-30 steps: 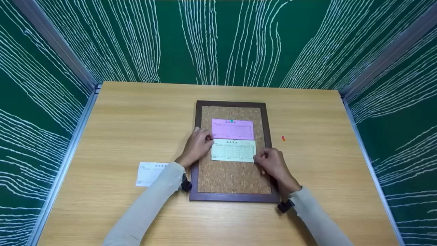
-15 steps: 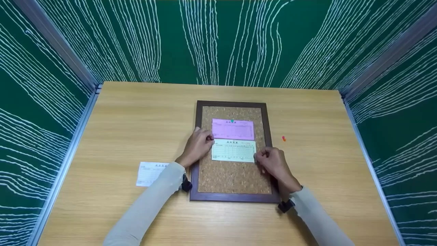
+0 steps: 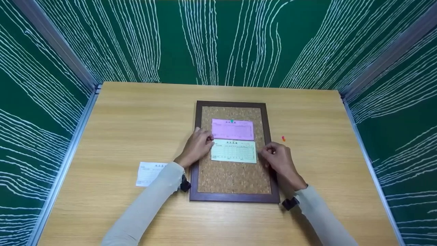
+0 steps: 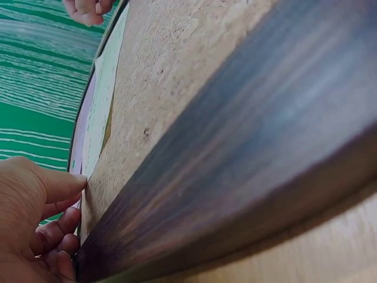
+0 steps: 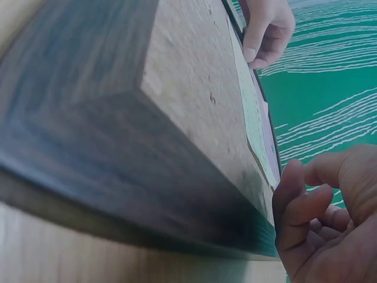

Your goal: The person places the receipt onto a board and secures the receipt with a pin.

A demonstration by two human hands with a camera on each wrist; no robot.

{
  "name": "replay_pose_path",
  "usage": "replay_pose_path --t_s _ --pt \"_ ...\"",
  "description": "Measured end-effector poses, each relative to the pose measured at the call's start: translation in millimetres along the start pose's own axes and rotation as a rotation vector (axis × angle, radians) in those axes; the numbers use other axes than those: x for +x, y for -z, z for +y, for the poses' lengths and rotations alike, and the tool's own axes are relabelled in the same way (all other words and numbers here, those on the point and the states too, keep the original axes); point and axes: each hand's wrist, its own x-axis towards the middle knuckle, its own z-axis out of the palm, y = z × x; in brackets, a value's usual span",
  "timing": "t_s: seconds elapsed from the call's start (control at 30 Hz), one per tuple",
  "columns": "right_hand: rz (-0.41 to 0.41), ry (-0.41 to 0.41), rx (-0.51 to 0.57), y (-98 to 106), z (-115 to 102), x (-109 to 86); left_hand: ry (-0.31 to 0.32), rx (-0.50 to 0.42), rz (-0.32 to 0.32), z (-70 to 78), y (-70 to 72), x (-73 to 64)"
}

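A framed cork board [image 3: 235, 177] lies flat on the table. On it is a pink printed slip [image 3: 232, 130] with a green push pin [image 3: 231, 121] at its top edge. Directly below lies a light green printed slip [image 3: 233, 151]. My left hand [image 3: 198, 143] pinches the green slip's upper left corner between thumb and finger, which the left wrist view also shows. Just off the slip's right edge is my right hand [image 3: 279, 159], its fingers loosely bent with nothing seen between them. In the right wrist view the green slip [image 5: 250, 112] runs close to those fingertips.
A white printed slip [image 3: 150, 173] lies left of the board, partly under the left forearm. Small pink and orange push pins [image 3: 283, 138] lie on the table right of the board. Green walls with white lines enclose the wooden table [image 3: 146, 112].
My right hand has let go of the green slip's lower right edge and moved slightly up and to the right. The left hand stays at its corner.
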Motion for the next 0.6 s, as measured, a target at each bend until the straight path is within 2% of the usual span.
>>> replay_pose_path --t_s 0.2,0.47,0.6 --pt "0.021 -0.009 0.023 2.4 1.9 1.8 -0.009 -0.008 -0.029 9.9 9.4 -1.8" --pt "0.045 0.001 0.051 3.7 4.7 3.6 -0.053 0.086 -0.076 26.8 24.0 -6.6" --pt "0.047 0.003 0.069 3.8 4.7 4.1 -0.032 0.142 -0.12 38.4 31.8 -7.4"
